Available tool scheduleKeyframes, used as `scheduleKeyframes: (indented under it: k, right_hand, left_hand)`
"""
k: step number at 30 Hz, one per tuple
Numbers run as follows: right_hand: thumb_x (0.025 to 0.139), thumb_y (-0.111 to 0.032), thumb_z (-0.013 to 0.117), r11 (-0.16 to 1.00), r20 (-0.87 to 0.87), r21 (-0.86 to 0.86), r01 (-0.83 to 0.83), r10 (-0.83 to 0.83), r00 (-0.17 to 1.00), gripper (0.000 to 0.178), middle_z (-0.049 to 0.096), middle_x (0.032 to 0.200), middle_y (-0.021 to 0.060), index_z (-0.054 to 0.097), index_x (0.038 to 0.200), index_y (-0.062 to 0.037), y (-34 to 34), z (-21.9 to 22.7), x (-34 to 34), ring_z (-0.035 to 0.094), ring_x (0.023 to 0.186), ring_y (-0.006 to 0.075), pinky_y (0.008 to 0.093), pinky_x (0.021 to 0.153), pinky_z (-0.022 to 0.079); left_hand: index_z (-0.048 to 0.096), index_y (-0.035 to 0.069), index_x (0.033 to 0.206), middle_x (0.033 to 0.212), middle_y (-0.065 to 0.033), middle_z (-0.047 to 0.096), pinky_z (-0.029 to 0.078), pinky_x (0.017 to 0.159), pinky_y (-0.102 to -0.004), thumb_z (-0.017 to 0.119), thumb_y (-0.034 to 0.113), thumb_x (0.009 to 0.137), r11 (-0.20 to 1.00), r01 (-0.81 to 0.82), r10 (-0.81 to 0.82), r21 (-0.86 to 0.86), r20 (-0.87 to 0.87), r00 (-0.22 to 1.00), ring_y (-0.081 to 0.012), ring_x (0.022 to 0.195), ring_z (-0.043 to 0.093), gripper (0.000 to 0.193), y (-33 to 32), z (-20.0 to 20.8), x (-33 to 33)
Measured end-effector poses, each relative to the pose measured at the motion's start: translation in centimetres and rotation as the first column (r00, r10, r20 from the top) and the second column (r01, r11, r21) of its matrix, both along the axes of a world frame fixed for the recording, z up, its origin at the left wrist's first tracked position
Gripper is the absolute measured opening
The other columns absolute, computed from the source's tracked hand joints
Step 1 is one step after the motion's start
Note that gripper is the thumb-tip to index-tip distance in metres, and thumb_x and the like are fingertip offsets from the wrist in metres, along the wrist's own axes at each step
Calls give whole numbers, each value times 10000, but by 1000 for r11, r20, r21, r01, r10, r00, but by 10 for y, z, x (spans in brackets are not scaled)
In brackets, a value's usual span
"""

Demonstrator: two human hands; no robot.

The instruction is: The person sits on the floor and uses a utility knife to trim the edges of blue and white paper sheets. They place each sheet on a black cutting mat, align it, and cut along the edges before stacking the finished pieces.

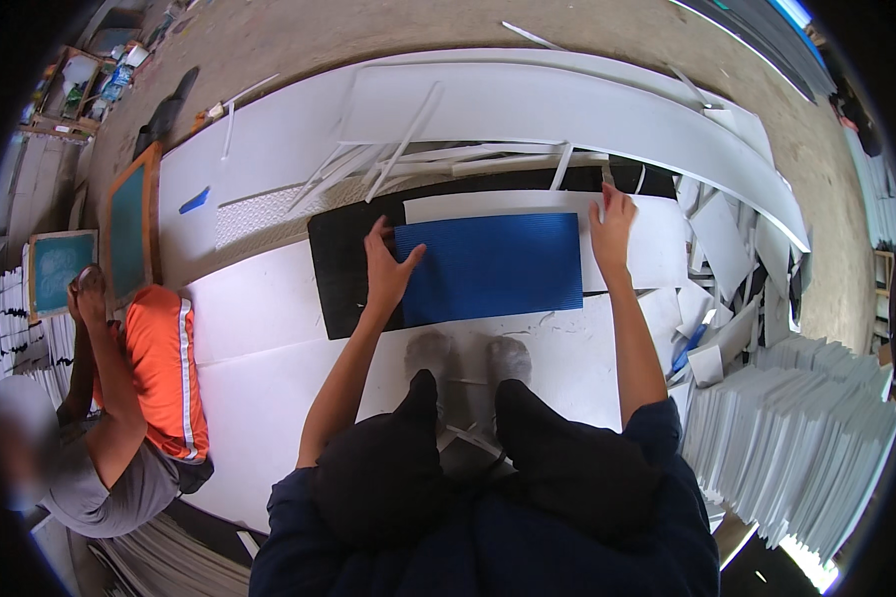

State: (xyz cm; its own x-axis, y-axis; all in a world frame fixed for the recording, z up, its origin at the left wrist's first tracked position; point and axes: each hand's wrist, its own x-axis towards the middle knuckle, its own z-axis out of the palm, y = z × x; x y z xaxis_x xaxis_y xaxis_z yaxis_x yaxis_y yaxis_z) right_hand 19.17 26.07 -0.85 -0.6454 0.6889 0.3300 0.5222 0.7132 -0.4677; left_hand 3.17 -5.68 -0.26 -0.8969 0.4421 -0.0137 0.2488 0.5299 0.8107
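"What surrounds the work?"

"Loose white strips [400, 144] lie tangled beyond it, in front of a long white panel [538, 99]. To the right are heaped white offcuts [722, 234], with a blue-handled tool [693, 343] among them, and nearer the person stands a stack of white panels [786, 438]. At far left a co-worker [119, 448] sits near a wood-framed green board [129, 234]."

"Does anything stand in the way?"

"The strips crowd the far side, and the person's grey-socked feet [428, 353] are just below the near edge of the blue sheet [493, 267]."

"Where does that sheet lie?"

"Between the two hands, ribbed and flat, partly over a white board [642, 249] and a black mat [343, 284]. The left hand [388, 264] is at its left edge, fingers spread, thumb over the corner area; whether the thumb presses down cannot be told."

"And the other?"

"The right hand [612, 231] is just outside the sheet's far right corner, its fingers pinching a thin tool [607, 173], mostly hidden by the grip."
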Motion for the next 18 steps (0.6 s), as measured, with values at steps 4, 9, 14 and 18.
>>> scheduleKeyframes:
  k: [4,9,14,18]
  right_hand:
    - [776,-212,635,949,151,-314,-26,77,986,495,504,1041,211,410,1164,-4,-3,11,-58,480,977,352,439,835,397]
    - [713,-173,692,937,241,-340,79,6,971,643,586,917,210,320,1210,-4,-1,-5,-89,549,934,391,433,791,446]
    - [702,-195,704,850,-40,-508,138,-183,982,421,623,714,141,520,1015,17,27,-16,-87,616,639,267,347,645,469]
    - [781,-186,646,770,-353,-624,133,-430,831,226,608,684,89,590,884,8,42,-3,-80,582,565,158,280,578,451]
  left_hand:
    - [359,44,1271,1165,-201,398,410,869,-371,713,291,713,985,45,-115,-165,-442,890,-323,1000,485,705,13,15,-24]
    - [437,89,1234,1129,-157,451,420,835,-345,711,270,723,966,256,-252,-30,84,964,-252,984,512,608,32,14,-43]
    - [516,110,1145,1078,-110,506,409,820,-332,716,224,721,964,264,-264,30,-14,964,-251,998,504,482,34,4,-42]
    - [516,75,1120,1078,-135,499,406,858,-362,714,178,712,969,234,-236,73,11,972,-293,1009,502,464,42,8,-41]
